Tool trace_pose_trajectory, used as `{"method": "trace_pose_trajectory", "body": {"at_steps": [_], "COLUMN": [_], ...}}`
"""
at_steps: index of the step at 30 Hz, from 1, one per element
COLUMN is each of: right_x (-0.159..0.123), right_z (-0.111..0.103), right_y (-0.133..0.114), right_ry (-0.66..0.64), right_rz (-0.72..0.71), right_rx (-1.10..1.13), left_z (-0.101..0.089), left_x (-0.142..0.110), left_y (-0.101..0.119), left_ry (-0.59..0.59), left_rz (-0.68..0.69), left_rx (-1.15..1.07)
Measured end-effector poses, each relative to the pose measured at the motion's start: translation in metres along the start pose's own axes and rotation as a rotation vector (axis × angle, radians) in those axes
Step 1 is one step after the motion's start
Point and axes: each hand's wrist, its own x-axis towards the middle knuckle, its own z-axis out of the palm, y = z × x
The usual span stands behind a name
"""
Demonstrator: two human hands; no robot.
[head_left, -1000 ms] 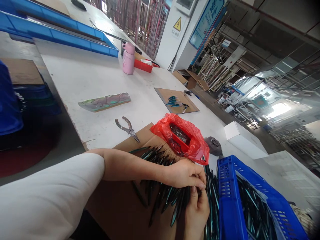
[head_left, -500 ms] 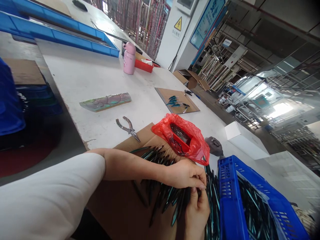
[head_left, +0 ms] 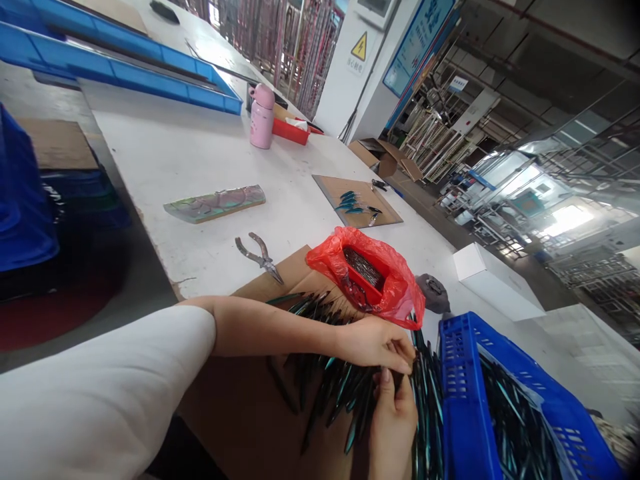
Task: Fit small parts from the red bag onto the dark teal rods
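we see the left hand point(head_left: 373, 343) and the right hand point(head_left: 393, 427) meeting fingertip to fingertip over a heap of dark, teal-tipped pointed pieces point(head_left: 340, 393) spread on a sheet of cardboard point(head_left: 260, 413). both hands pinch something small between them; what exactly it is we cannot tell. the heap lies at the near edge of the white table point(head_left: 200, 160), just left of a blue crate point(head_left: 470, 400) filled with more such pieces. a red bag point(head_left: 395, 283) around a red tray sits just behind the left hand. pliers point(head_left: 260, 257) lie on the table beside the cardboard's far corner. a pink bottle point(head_left: 261, 117) stands well away.
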Motion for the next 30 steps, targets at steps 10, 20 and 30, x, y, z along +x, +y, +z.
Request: {"method": "trace_pose_trajectory", "body": {"at_steps": [10, 20, 30], "right_x": [0.001, 0.002, -0.011], "right_z": [0.005, 0.011, 0.022], "right_y": [-0.001, 0.010, -0.010], "right_ry": [-0.173, -0.201, -0.166], "right_rz": [0.186, 0.171, 0.137], "right_rx": [0.424, 0.450, 0.555], "left_z": [-0.018, -0.010, -0.038], "left_x": [0.013, 0.012, 0.020], "left_y": [-0.023, -0.028, -0.020], "left_ry": [0.084, 0.091, 0.246], "left_rz": [-0.183, -0.294, -0.195], "left_rx": [-0.008, -0.246, 0.250]}}
